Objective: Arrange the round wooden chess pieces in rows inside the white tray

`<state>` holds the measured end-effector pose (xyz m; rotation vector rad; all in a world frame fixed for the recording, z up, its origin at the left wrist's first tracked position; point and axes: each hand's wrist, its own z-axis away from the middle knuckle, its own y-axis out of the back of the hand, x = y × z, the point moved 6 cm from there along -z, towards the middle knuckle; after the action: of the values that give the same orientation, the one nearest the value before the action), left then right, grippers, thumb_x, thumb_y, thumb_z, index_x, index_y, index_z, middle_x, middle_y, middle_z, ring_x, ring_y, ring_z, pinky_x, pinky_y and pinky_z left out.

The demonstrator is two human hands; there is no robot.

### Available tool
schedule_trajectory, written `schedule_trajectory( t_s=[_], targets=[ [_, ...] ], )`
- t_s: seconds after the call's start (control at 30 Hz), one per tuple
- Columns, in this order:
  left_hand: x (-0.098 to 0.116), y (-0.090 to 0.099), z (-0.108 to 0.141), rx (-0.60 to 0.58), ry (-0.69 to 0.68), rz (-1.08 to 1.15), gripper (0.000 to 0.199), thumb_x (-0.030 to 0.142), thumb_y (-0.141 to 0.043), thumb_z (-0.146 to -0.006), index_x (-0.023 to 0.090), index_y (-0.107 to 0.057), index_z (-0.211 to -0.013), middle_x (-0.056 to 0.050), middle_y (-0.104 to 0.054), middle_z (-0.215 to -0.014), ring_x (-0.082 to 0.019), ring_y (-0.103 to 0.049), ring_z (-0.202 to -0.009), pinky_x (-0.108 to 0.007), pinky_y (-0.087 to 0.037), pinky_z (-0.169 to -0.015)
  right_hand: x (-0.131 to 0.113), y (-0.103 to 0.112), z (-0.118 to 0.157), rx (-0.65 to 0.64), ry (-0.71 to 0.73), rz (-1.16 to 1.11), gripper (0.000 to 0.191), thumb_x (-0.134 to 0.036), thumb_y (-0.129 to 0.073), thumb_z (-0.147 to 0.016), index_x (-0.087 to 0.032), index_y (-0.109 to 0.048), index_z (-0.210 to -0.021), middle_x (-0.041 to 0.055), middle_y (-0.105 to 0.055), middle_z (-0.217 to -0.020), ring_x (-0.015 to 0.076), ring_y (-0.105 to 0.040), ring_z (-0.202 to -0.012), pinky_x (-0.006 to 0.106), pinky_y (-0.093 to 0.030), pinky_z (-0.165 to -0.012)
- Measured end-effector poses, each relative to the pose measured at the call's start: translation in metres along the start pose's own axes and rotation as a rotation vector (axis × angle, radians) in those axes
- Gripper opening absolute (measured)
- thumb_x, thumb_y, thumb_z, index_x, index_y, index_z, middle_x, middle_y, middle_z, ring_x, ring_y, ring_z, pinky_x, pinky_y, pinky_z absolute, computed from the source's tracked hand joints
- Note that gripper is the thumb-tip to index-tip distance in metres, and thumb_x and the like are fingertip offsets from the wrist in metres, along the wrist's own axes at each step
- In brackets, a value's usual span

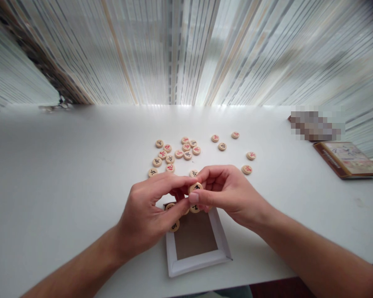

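A round wooden xiangqi piece with a black character is pinched above an open box lid or tray with a white rim. My right hand grips it between thumb and fingers. Fingers and thumb of my left hand close in on the same piece from the other side, partly hiding each other. Beneath the hands, a few more pieces show at the far end of the tray, one of them by its left rim. Just beyond my fingertips lies another black-marked piece.
Several loose xiangqi pieces with red or black characters, such as a red one, lie scattered across the white table. A brown-edged illustrated box rests at the right. Striped string curtains hang along the back edge.
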<state>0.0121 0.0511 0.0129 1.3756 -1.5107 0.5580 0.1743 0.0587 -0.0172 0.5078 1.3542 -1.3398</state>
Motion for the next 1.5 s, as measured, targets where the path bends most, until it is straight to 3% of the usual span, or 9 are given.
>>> schedule_trajectory(
  t_s=[0.1, 0.23, 0.43, 0.6, 0.8, 1.0, 1.13, 1.27, 1.5],
  targets=[
    [0.001, 0.000, 0.000, 0.002, -0.015, -0.010, 0.038, 0.004, -0.081, -0.091, 0.029, -0.084, -0.120, 0.000, -0.083, -0.098, -0.015, -0.076, -0.083, -0.025, -0.063, -0.078, -0.002, -0.001, 0.000, 0.010, -0.001, 0.013, 0.039, -0.027, -0.110, -0.056, -0.017, -0.077, -0.075, 0.0001, -0.074, -0.062, 0.0128, -0.066, -0.056, 0.022, -0.053, -0.052],
    [0.003, 0.000, -0.001, -0.001, -0.037, -0.010, 0.040, 0.004, -0.081, -0.092, 0.032, -0.084, -0.120, 0.001, -0.084, -0.098, -0.013, -0.075, -0.081, -0.024, -0.063, -0.077, -0.008, -0.004, 0.002, -0.010, 0.044, 0.053, 0.035, -0.034, -0.107, -0.066, -0.016, -0.079, -0.075, 0.0000, -0.072, -0.060, 0.0116, -0.064, -0.055, 0.022, -0.052, -0.053],
    [0.000, -0.002, -0.001, -0.021, 0.019, 0.033, 0.040, 0.005, -0.083, -0.092, 0.031, -0.084, -0.122, 0.000, -0.086, -0.097, -0.016, -0.077, -0.083, -0.026, -0.064, -0.078, -0.012, -0.004, 0.004, -0.021, 0.093, 0.103, 0.036, -0.044, -0.102, -0.074, -0.016, -0.080, -0.075, 0.0012, -0.071, -0.059, 0.0127, -0.062, -0.055, 0.024, -0.052, -0.054],
    [-0.001, -0.001, -0.001, 0.003, 0.010, 0.036, 0.038, 0.005, -0.083, -0.092, 0.030, -0.085, -0.121, 0.001, -0.086, -0.098, -0.014, -0.077, -0.084, -0.023, -0.064, -0.079, -0.008, -0.005, 0.002, -0.049, 0.068, 0.036, 0.032, -0.032, -0.105, -0.071, -0.015, -0.079, -0.078, 0.0003, -0.072, -0.062, 0.0106, -0.063, -0.057, 0.020, -0.052, -0.054],
    [-0.002, 0.003, -0.001, 0.018, -0.038, -0.006, 0.040, 0.005, -0.085, -0.089, 0.030, -0.086, -0.119, -0.001, -0.084, -0.099, -0.014, -0.077, -0.083, -0.023, -0.063, -0.078, -0.001, -0.004, -0.001, -0.067, 0.005, -0.077, 0.041, -0.017, -0.110, -0.056, -0.015, -0.077, -0.081, -0.0011, -0.076, -0.066, 0.0087, -0.067, -0.058, 0.016, -0.053, -0.056],
    [0.002, 0.002, -0.003, 0.011, -0.028, -0.026, 0.031, 0.008, -0.086, -0.089, 0.029, -0.088, -0.112, -0.001, -0.086, -0.091, -0.016, -0.078, -0.076, -0.024, -0.064, -0.071, 0.002, -0.007, 0.000, -0.036, -0.015, -0.111, 0.044, -0.016, -0.111, -0.051, -0.016, -0.072, -0.072, -0.0015, -0.076, -0.064, 0.0119, -0.072, -0.060, 0.019, -0.055, -0.058],
    [0.001, -0.001, -0.003, -0.003, 0.030, 0.021, 0.030, 0.005, -0.083, -0.089, 0.026, -0.087, -0.109, 0.000, -0.087, -0.091, -0.015, -0.081, -0.077, -0.021, -0.065, -0.073, 0.000, -0.004, 0.002, 0.015, 0.007, 0.001, 0.038, -0.024, -0.109, -0.061, -0.015, -0.074, -0.071, -0.0004, -0.074, -0.060, 0.0101, -0.065, -0.054, 0.018, -0.050, -0.052],
    [-0.001, -0.002, -0.004, -0.024, 0.092, 0.121, 0.038, -0.002, -0.084, -0.086, 0.027, -0.087, -0.112, 0.001, -0.088, -0.093, -0.013, -0.082, -0.080, -0.018, -0.066, -0.078, -0.005, -0.003, 0.002, -0.016, 0.060, 0.058, 0.030, -0.032, -0.102, -0.076, -0.014, -0.078, -0.074, -0.0002, -0.070, -0.058, 0.0094, -0.061, -0.053, 0.018, -0.050, -0.052],
    [-0.009, 0.004, -0.004, 0.050, 0.178, 0.181, 0.031, 0.006, -0.088, -0.087, 0.023, -0.088, -0.113, -0.002, -0.087, -0.098, -0.015, -0.083, -0.083, -0.020, -0.069, -0.081, -0.005, -0.004, -0.001, -0.108, 0.074, -0.036, 0.022, -0.022, -0.101, -0.078, -0.016, -0.087, -0.094, 0.0009, -0.078, -0.072, 0.0074, -0.066, -0.059, 0.015, -0.054, -0.057]
  ],
)
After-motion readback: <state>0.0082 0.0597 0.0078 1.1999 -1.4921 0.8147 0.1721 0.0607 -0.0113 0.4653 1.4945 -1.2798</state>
